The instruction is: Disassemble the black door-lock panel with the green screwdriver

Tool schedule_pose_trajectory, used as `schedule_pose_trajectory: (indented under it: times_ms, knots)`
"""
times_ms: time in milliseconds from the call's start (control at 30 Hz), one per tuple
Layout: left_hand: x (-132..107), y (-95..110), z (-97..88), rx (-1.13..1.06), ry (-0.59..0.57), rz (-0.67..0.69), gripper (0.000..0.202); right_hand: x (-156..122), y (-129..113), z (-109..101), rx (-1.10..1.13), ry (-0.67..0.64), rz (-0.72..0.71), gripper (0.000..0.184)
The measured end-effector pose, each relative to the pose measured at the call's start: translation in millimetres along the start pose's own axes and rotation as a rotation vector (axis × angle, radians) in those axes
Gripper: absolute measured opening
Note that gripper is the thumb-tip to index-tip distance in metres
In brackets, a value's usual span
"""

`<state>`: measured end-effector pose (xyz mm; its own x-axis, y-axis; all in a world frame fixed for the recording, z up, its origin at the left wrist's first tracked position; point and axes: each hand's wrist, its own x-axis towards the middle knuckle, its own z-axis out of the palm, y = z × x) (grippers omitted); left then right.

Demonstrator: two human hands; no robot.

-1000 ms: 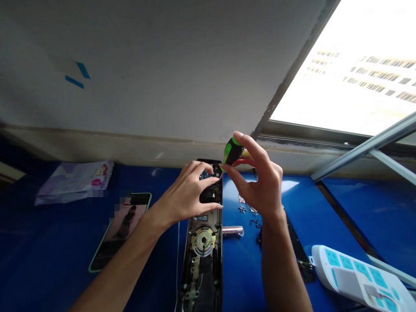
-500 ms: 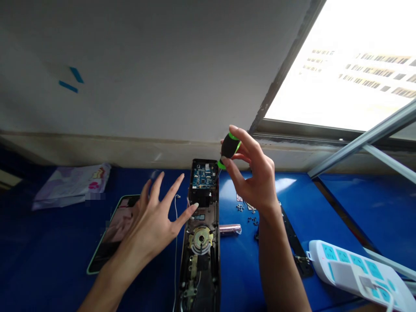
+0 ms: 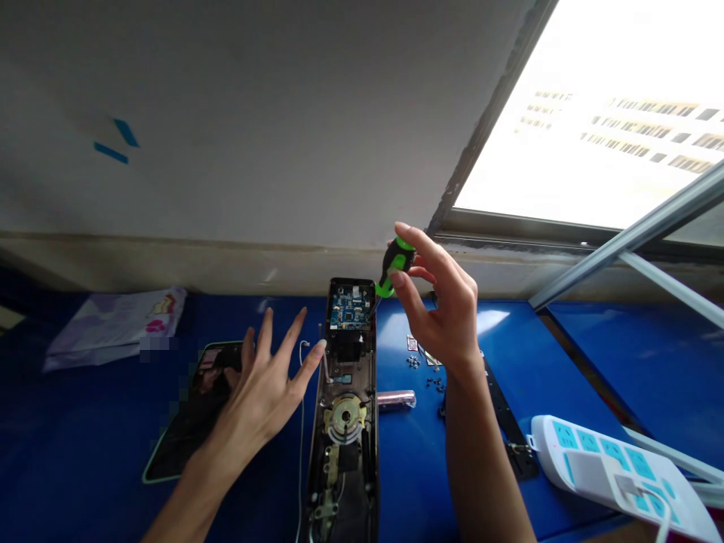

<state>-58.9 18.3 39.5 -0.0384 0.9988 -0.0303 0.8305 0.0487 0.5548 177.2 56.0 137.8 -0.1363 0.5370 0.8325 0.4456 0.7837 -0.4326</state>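
Observation:
A green-and-black screwdriver [image 3: 396, 264] is gripped by my right hand [image 3: 444, 302], its shaft slanting down to the right edge of a blue circuit board [image 3: 349, 307]. That board sits at the far end of a long dark housing [image 3: 367, 445], which has a round metal mechanism [image 3: 345, 418] midway along it. Whether the screwdriver's tip meets a screw is too small to tell. My left hand [image 3: 263, 385] is open with fingers spread, left of the housing; its thumb is close to a thin cable [image 3: 326, 362] by the housing's left edge.
A phone [image 3: 186, 430] lies under my left forearm, beside a white cord [image 3: 302, 437]. Right of the housing are a pinkish cylinder [image 3: 396, 400], small screws [image 3: 414, 362], a black plate [image 3: 512, 422] and a white power strip [image 3: 622, 467]. A plastic package [image 3: 113, 328] rests at the back left.
My left hand has drawn back leftward from the housing, uncovering the thin cable there. The screwdriver has turned in my right hand, showing more green on its handle. The view has shifted slightly.

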Motion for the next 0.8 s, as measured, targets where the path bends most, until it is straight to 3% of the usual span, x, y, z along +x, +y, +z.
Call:
schedule_pose_trajectory:
  times_ms: [100, 233, 500, 800]
  knots:
    - [1, -2, 1.8, -0.024, 0.018, 0.006, 0.071, -1, 3, 1, 0.056, 0.003, 0.022, 0.055]
    - [3, -3, 5.7, -0.070, 0.017, 0.026, 0.076, 0, 8, 4, 0.015, 0.095, 0.001, 0.046]
    - [12, 11, 19.7, -0.279, 0.042, 0.312, 0.081, -2, 6, 6, 0.017, 0.094, 0.024, 0.044]
    - [11, 23, 23.0, -0.425, 0.042, 0.384, 0.070, -12, -1, 6, -0.034, 0.165, 0.066, 0.044]
